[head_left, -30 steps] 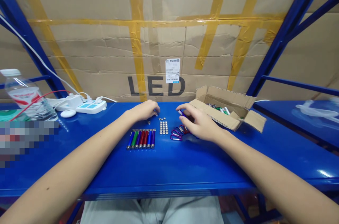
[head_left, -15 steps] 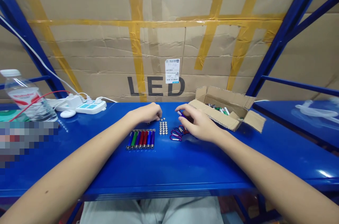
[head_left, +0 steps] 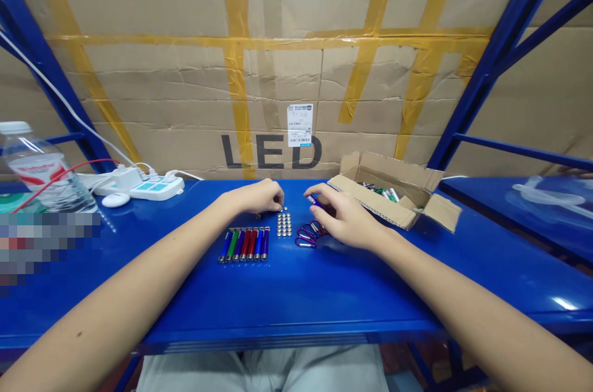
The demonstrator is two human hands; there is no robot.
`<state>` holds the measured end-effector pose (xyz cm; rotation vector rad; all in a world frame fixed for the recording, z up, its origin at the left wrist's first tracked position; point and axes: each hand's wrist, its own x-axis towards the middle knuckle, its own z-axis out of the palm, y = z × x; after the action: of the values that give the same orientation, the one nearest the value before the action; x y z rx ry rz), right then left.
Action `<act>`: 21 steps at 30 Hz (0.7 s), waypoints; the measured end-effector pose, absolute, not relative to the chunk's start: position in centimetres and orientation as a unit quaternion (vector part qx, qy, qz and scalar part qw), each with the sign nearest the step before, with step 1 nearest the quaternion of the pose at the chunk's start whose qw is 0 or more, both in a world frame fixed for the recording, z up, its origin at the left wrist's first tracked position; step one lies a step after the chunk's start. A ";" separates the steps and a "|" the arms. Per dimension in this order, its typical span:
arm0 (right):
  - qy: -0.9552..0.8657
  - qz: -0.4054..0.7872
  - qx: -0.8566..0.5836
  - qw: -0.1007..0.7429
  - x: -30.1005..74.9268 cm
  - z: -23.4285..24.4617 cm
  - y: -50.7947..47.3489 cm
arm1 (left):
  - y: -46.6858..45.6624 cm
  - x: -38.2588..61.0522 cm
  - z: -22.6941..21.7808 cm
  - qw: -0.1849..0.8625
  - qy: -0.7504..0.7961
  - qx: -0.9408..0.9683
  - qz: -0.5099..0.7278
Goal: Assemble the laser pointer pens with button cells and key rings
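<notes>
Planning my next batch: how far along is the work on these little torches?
Done: a row of coloured tubes lies lined up. In hand: the right hand holds a purple tube; the left hand is at the button cells. Left: those cells, the carabiners and more parts in the box.

Bright, even light falls from above you; soft shadows sit under your left hand [head_left: 257, 197] and right hand [head_left: 346, 217]. Glare streaks the counter [head_left: 563, 304] far right of them. Edges bow; a pixelated patch [head_left: 46, 247] lies far left.
</notes>
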<state>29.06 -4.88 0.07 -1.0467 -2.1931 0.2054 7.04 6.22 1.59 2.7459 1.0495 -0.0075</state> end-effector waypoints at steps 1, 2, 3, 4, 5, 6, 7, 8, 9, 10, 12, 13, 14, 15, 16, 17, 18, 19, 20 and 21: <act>-0.844 0.077 -0.403 0.344 29.1 0.1 -4.9 | 6.2 7.2 1.6 0.101 0.358 0.928 -0.006; -0.844 0.076 -0.403 0.344 29.1 0.1 -4.9 | 6.1 7.3 1.7 0.101 0.363 0.926 -0.011; -0.845 0.075 -0.403 0.344 29.1 0.1 -4.9 | 5.9 7.4 1.8 0.101 0.368 0.924 -0.015; -0.845 0.074 -0.403 0.345 29.1 0.1 -4.9 | 5.8 7.6 1.8 0.101 0.373 0.922 -0.020; -0.845 0.073 -0.403 0.344 29.1 0.1 -4.9 | 5.7 7.7 1.9 0.101 0.378 0.920 -0.025; -0.845 0.072 -0.403 0.343 29.1 0.1 -4.8 | 5.6 7.8 1.9 0.101 0.384 0.917 -0.030; -0.846 0.071 -0.402 0.342 29.1 0.1 -4.8 | 5.5 8.0 2.0 0.102 0.391 0.914 -0.036; -0.847 0.070 -0.401 0.342 29.1 0.1 -4.8 | 5.5 8.0 2.0 0.103 0.399 0.910 -0.042; -0.848 0.070 -0.400 0.341 29.1 0.1 -4.8 | 5.6 8.1 2.0 0.103 0.406 0.907 -0.047; -0.848 0.069 -0.399 0.341 29.1 0.0 -4.8 | 5.6 8.2 2.0 0.101 0.409 0.905 -0.049; -0.848 0.069 -0.399 0.342 29.1 0.0 -4.8 | 5.7 8.3 1.9 0.094 0.408 0.907 -0.047; -0.848 0.069 -0.398 0.342 29.1 0.0 -4.8 | 5.8 8.3 1.9 0.092 0.406 0.908 -0.046; -0.848 0.069 -0.398 0.343 29.1 0.0 -4.8 | 5.9 8.3 1.9 0.091 0.404 0.909 -0.045; -0.848 0.069 -0.398 0.343 29.1 0.0 -4.8 | 6.0 8.3 1.9 0.091 0.403 0.910 -0.044; -0.848 0.070 -0.398 0.343 29.1 0.0 -4.8 | 6.0 8.3 1.8 0.092 0.402 0.910 -0.043; -0.847 0.071 -0.399 0.344 29.1 0.1 -4.8 | 6.1 8.2 1.8 0.093 0.400 0.911 -0.040; -0.847 0.072 -0.399 0.344 29.1 0.1 -4.8 | 6.2 8.2 1.7 0.093 0.398 0.912 -0.033; -0.846 0.073 -0.400 0.344 29.1 0.1 -4.9 | 6.3 8.1 1.7 0.094 0.394 0.914 -0.023; -0.845 0.073 -0.401 0.345 29.1 0.1 -4.9 | 6.4 8.0 1.7 0.098 0.388 0.916 -0.010; -0.845 0.072 -0.402 0.346 29.1 0.1 -4.9 | 6.4 8.0 1.6 0.102 0.381 0.919 0.002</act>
<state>29.10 -4.90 0.12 -1.0436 -2.1924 0.1868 8.01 6.44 1.63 2.7141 1.1248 0.0061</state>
